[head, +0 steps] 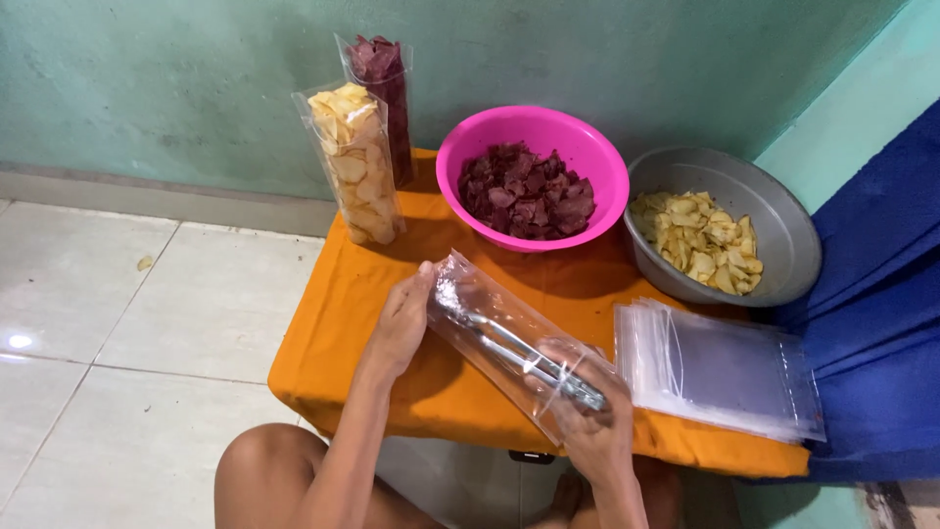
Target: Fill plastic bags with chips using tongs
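From my remote seat I saw the white tiled floor (117, 304) on the far left, running up to the low table draped in orange cloth (333, 323). My left hand (399, 323) was raised over the cloth, fingers mostly straight and together, its fingertips (427, 274) pressed against the closed end of a long clear plastic bag (494, 333). The bag slanted down from there toward my right hand (592, 421), which was curled around the bag's open end. Metal tongs (529, 358) lay inside the bag, their handle end in that right-hand grip; I could not tell whether the tongs' tips held anything.

Behind the left hand stood two filled upright bags: one of pale yellow chips (357, 167), and just behind it one of dark purple chips (387, 88), both at the back left corner of the table. To their right sat a pink bowl (470, 147) holding purple chips, and touching it on the right, a grey metal basin (783, 225) with yellow chips heaped on its left side. A stack of empty clear bags (720, 372) lay just beside my right hand, near the table's front right edge.

Bare cloth lay open under the slanted bag and along the front edge. A blue cloth (881, 294) closed in the right side.
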